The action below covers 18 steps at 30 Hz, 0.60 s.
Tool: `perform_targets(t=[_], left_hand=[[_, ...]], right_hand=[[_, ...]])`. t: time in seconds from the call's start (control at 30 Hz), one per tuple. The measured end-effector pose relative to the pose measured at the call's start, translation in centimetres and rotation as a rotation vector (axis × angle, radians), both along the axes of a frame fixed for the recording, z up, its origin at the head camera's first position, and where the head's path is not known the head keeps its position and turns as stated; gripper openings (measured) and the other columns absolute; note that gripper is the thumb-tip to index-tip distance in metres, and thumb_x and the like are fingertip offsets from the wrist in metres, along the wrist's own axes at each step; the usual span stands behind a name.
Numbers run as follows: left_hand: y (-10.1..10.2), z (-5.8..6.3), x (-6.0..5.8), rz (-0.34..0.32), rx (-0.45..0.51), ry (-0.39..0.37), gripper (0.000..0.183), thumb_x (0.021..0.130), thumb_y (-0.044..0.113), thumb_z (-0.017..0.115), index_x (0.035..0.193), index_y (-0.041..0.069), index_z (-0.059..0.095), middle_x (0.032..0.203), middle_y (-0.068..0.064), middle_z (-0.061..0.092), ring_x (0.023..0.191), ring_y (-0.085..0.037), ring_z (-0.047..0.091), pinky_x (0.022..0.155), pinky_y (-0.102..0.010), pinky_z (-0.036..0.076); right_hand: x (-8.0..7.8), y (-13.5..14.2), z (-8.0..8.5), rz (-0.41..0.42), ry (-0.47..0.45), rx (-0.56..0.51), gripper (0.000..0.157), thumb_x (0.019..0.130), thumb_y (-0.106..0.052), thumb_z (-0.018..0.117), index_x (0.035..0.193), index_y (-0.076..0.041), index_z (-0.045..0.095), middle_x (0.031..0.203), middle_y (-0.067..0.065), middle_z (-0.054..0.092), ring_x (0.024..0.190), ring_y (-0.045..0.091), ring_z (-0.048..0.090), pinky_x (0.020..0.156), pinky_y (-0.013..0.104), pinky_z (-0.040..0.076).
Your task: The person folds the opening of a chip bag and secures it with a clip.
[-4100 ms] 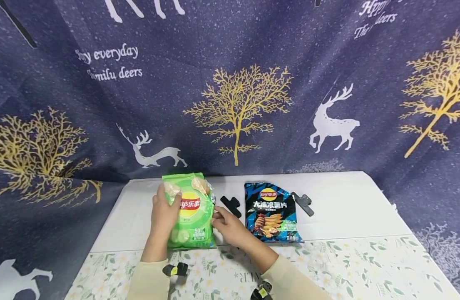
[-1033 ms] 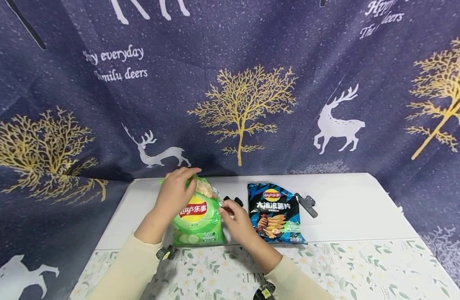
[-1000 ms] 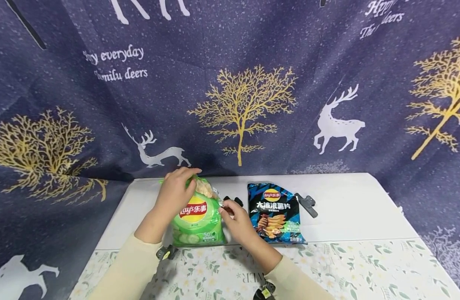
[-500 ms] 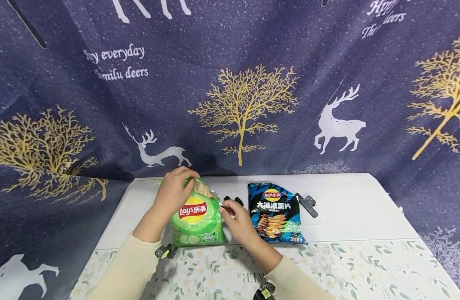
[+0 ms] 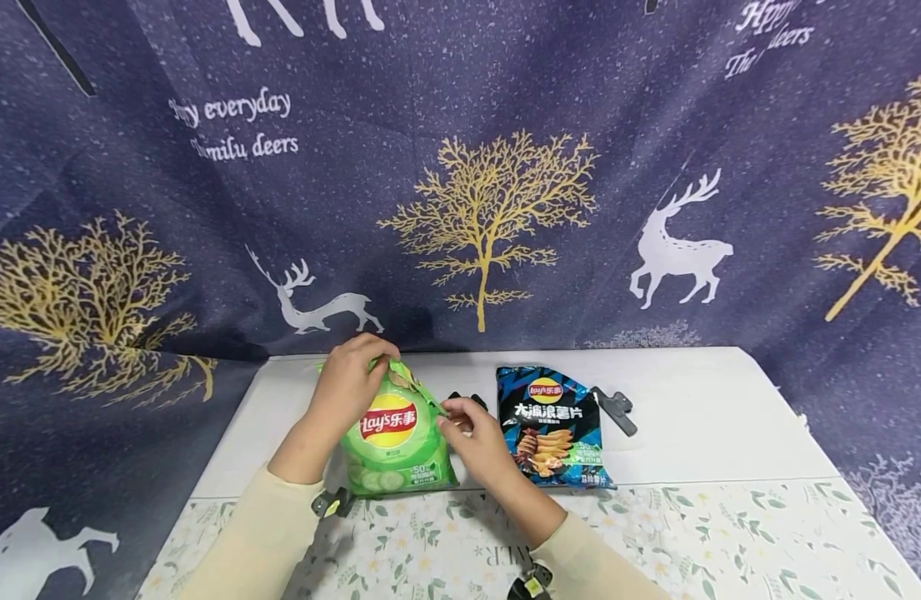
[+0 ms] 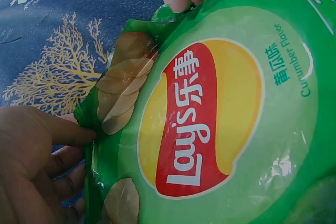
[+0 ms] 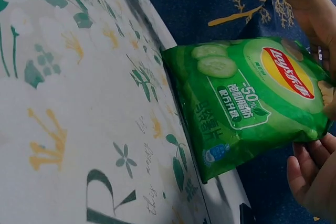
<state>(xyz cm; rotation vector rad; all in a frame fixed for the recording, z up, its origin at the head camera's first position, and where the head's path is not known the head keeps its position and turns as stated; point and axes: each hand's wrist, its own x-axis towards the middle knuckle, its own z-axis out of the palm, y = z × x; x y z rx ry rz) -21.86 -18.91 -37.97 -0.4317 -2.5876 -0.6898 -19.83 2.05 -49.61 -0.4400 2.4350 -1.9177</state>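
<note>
A green Lay's potato chip bag, cucumber flavor, stands on the table, its top right corner cut away at a slant. My left hand pinches its upper edge between thumb and fingers; the left wrist view shows the thumb against the green rim. At the lower end of that slanted edge my right hand pinches the film. The edge between the hands looks drawn together, with a green flap over it. In the right wrist view the bag's front faces the camera, and its bottom rests on the table.
A blue and black Lay's chip bag lies to the right. Beside its upper right edge is a black clip. Another black clip lies behind my right hand, partly hidden. A dark deer-print cloth hangs behind the table.
My left hand has gone from the bag's left side up to its top edge, and my right hand slightly up its right side. The wrinkled silvery opening has given way to a green flap.
</note>
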Motion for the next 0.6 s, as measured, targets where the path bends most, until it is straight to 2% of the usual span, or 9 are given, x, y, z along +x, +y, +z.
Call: perform_targets(t=[0.2, 0.47, 0.6], left_hand=[[-0.04, 0.03, 0.12, -0.003, 0.004, -0.001, 0.012, 0.094, 0.004, 0.068, 0.099, 0.011, 0.077, 0.108, -0.008, 0.075, 0.11, -0.032, 0.069, 0.098, -0.05, 0.052], [0.01, 0.02, 0.22, -0.014, 0.011, -0.006, 0.012, 0.095, 0.005, 0.067, 0.097, 0.012, 0.076, 0.107, -0.007, 0.074, 0.109, -0.031, 0.069, 0.097, -0.049, 0.053], [0.07, 0.0, 0.21, -0.017, 0.019, -0.014, 0.015, 0.099, 0.009, 0.061, 0.098, 0.013, 0.076, 0.106, -0.006, 0.074, 0.109, -0.029, 0.069, 0.096, -0.048, 0.053]], right_hand=[[0.17, 0.06, 0.34, -0.01, -0.007, 0.0, 0.034, 0.104, -0.044, 0.055, 0.124, -0.019, 0.068, 0.117, 0.002, 0.069, 0.102, 0.015, 0.062, 0.089, 0.031, 0.051], [-0.08, -0.07, -0.04, -0.047, 0.033, -0.02, 0.024, 0.104, -0.032, 0.058, 0.118, -0.018, 0.071, 0.107, 0.001, 0.069, 0.088, 0.008, 0.055, 0.078, 0.022, 0.047], [-0.15, 0.04, -0.18, -0.04, 0.041, -0.006, 0.02, 0.103, -0.03, 0.06, 0.115, -0.019, 0.072, 0.104, -0.001, 0.068, 0.086, 0.007, 0.054, 0.076, 0.02, 0.046]])
